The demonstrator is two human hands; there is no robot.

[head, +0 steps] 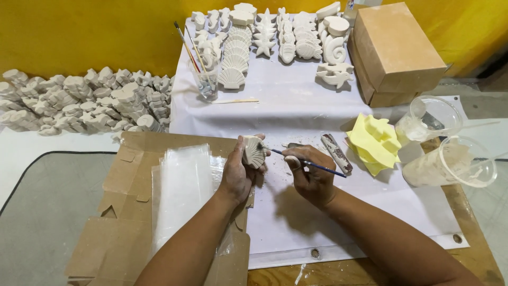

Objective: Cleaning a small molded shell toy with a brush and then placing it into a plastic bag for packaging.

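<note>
Shell (254, 151), white plaster, scallop-ribbed, is gripped in the left hand (239, 172), fingers curled shut round it, ribbed face turned twd the right. It is held just above the white sheet (296, 106), near the centre of the worktop (471, 222). Brush (312, 164), thin w/ blue handle, is pinched in the right hand (309, 175), closed on it like a pen, tip set at the shell's edge; whether bristles are touching can't be told.

Flattened cardboard (121, 233) is seen under the left forearm, w/ a stack of clear bags (182, 190) laid on it. Yellow sponge (374, 143) is lying right of the hands, a paint-smeared tool (337, 153) just beside it. Two clear cups (450, 151) are tipped on their sides at the right edge, whitish residue inside.

Further back, rows of white casts (275, 37) (shells, starfish, fish) are lined up on the sheet. A cup w/ brushes (203, 79) is stood at their left, a wooden stick (235, 101) lying just in front of it. Brown box (394, 53) is set at the right rear. More casts are heaped in a pile (84, 103) at far left, against the yellow wall (79, 32).
</note>
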